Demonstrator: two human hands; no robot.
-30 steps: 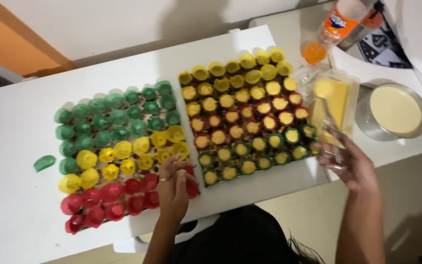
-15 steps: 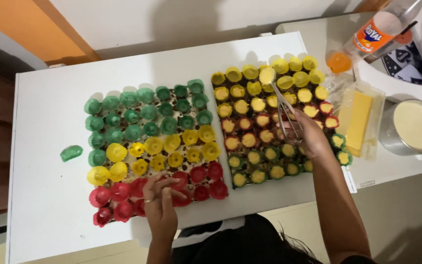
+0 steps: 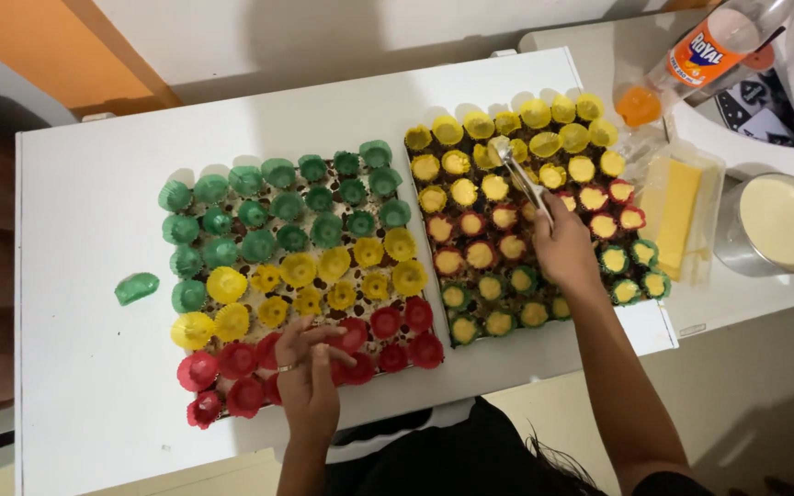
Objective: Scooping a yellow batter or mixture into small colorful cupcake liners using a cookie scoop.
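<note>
A metal spoon [image 3: 518, 173] is gripped in the right hand [image 3: 564, 250], fingers closed round the handle; the bowl end is held over the yellow cups near the far left part of the filled tray [image 3: 533, 211]. That tray is taken as the landmark: a block of paper cups in yellow, red and green rows, all holding pale yellow batter.

Just left of the filled tray, touching or nearly so, a second tray of empty cups [image 3: 298, 276] is laid out: green rows at the far side, yellow in the middle, red nearest the person. The left hand [image 3: 310, 377] is rested on the red cups [image 3: 388, 326] at the near edge, fingers loosely spread and bent, nothing gripped as far as can be seen. A ring is worn on one finger.

Well left of the filled tray, past the empty cups, one loose green cup [image 3: 137, 287] is lying on its side on the white table [image 3: 94, 184].

Right of the filled tray, a clear bag with a yellow block [image 3: 677, 216] is seen just beside it. Further right, a round metal pot of batter [image 3: 778, 225] is standing. Beyond the tray's far right corner, a plastic bottle with an orange cap [image 3: 682, 69] is lying tilted.
</note>
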